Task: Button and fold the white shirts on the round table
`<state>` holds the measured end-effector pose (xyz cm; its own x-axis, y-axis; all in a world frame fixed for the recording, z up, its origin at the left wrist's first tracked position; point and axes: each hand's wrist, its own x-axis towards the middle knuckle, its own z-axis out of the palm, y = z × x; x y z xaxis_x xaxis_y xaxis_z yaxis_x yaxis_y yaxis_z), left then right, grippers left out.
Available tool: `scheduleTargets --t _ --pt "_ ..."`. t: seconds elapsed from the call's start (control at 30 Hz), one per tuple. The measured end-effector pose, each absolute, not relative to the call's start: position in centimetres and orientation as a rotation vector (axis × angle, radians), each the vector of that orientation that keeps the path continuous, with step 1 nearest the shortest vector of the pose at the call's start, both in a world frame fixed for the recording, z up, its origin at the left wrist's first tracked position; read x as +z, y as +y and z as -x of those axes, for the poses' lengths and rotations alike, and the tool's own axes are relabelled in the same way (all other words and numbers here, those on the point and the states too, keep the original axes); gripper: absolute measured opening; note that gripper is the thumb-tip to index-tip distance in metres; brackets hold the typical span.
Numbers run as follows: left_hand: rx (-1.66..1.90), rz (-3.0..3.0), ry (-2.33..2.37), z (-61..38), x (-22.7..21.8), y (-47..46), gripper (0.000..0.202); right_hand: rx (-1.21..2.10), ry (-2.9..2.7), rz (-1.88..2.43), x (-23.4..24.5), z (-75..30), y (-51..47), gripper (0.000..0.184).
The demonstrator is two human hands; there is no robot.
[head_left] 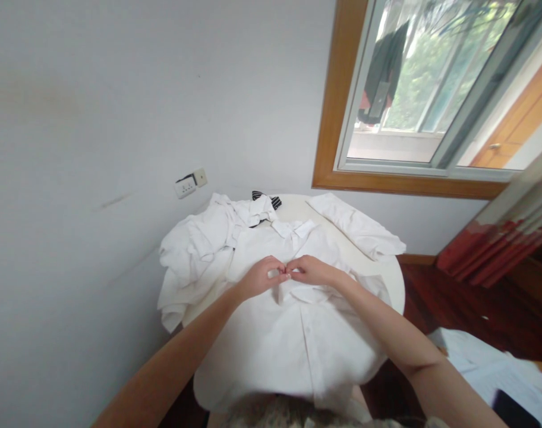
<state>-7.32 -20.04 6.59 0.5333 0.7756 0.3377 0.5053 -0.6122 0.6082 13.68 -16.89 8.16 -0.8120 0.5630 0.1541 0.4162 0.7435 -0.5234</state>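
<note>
A white button-up shirt point(277, 339) lies spread on a round white table, its collar toward the wall and its lower part hanging over the near edge. My left hand point(264, 276) and my right hand point(309, 270) meet over the middle of the shirt front. Both hands pinch the shirt's fabric near the button line, thumbs and forefingers almost touching. Any button between the fingertips is too small to make out.
Crumpled white clothes point(195, 238) pile on the table's left, near a black striped cloth point(271, 200). A folded white garment point(355, 226) lies at the right rim of the table point(398, 285). Behind are a wall socket point(185, 187) and a wood-framed window; a dark phone-like object point(514, 410) lies lower right.
</note>
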Motion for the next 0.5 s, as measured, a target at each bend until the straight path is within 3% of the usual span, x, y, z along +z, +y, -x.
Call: scheduleTargets --t 0.27,0.5 --pt "0.745 -2.281 1.006 6.7 6.6 -22.3 0.027 0.728 -2.553 0.988 8.5 -18.7 -15.8 0.034" --pt "0.750 -2.391 0.921 6.5 7.1 -25.0 0.031 1.053 -2.440 1.014 8.7 -22.9 -16.8 0.026"
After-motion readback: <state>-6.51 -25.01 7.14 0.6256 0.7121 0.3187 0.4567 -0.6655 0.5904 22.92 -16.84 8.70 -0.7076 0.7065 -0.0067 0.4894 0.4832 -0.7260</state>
